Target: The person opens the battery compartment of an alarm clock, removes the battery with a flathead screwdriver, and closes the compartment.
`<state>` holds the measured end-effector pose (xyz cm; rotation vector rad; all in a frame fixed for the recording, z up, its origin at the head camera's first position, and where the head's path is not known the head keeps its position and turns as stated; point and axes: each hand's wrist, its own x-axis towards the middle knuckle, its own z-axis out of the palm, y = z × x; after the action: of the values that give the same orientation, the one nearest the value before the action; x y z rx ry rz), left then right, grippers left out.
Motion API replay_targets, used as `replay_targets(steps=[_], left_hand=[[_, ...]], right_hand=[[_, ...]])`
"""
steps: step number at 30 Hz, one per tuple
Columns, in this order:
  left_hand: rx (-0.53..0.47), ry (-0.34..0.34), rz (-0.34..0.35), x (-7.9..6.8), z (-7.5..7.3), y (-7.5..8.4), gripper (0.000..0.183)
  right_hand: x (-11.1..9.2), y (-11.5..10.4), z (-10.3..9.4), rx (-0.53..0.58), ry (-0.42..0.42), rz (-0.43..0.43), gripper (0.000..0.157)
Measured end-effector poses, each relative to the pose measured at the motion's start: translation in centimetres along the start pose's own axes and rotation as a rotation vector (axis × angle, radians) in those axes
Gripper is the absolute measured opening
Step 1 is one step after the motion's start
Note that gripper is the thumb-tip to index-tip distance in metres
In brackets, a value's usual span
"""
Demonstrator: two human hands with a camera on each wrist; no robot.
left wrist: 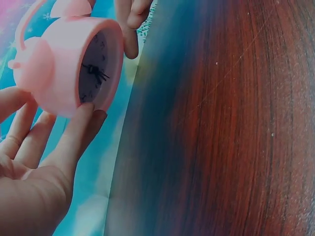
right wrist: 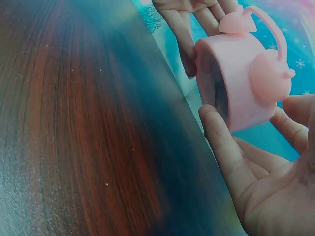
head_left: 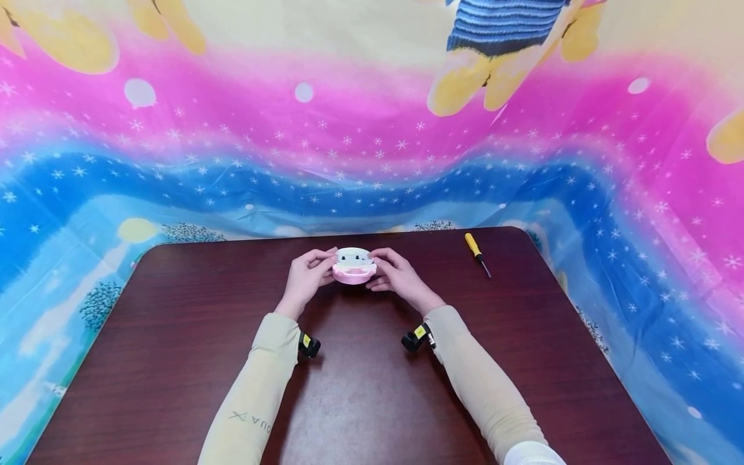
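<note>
Both hands hold a pink twin-bell alarm clock (head_left: 354, 274) by its sides over the far part of the table. My left hand (head_left: 305, 278) pinches its left side; in the left wrist view the thumb lies at the rim by the dial and fingertips reach the bell side. The right hand (head_left: 401, 274) grips the opposite side in the same way, as the right wrist view shows. A pale back with small dark knobs faces up in the head view. The dark-handed dial (left wrist: 96, 71) shows in the left wrist view, with a loop handle (left wrist: 27, 22) joining the bells.
A screwdriver (head_left: 476, 253) with a yellow handle lies on the dark wooden table (head_left: 349, 400), to the right of the hands. Behind the table hangs a colourful printed cloth (head_left: 349, 155). Small black cameras (head_left: 309, 345) are strapped at both wrists.
</note>
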<state>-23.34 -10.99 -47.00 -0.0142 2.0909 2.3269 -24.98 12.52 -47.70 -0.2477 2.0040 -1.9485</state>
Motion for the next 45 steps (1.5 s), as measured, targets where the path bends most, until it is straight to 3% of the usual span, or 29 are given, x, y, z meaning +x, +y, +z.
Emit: replay_targets(steps=[5,9,15,26,36,45], left_hand=[[-0.017,0.005,-0.005,0.1,0.0,-0.1,0.029],[-0.003,-0.001,-0.009,0.0,0.1,-0.2,0.043],[0.144,-0.01,-0.002,0.0,0.5,-0.6,0.051],[0.353,-0.071,0.044,-0.1,0.7,-0.6,0.063],[0.34,-0.171,0.05,-0.9,0.9,-0.5,0.098],[0.35,-0.17,0.056,-1.2,1.0,-0.9,0.098]], right_hand=[[-0.1,0.0,0.1,0.002,0.01,-0.004,0.029],[0.0,0.0,0.1,-0.007,0.019,-0.027,0.03],[0.1,-0.2,0.1,-0.023,0.047,-0.066,0.053],[0.2,0.2,0.3,-0.017,0.032,-0.053,0.052],[-0.1,0.2,0.4,-0.056,0.021,-0.066,0.054],[-0.3,0.6,0.2,-0.076,0.003,-0.038,0.055]])
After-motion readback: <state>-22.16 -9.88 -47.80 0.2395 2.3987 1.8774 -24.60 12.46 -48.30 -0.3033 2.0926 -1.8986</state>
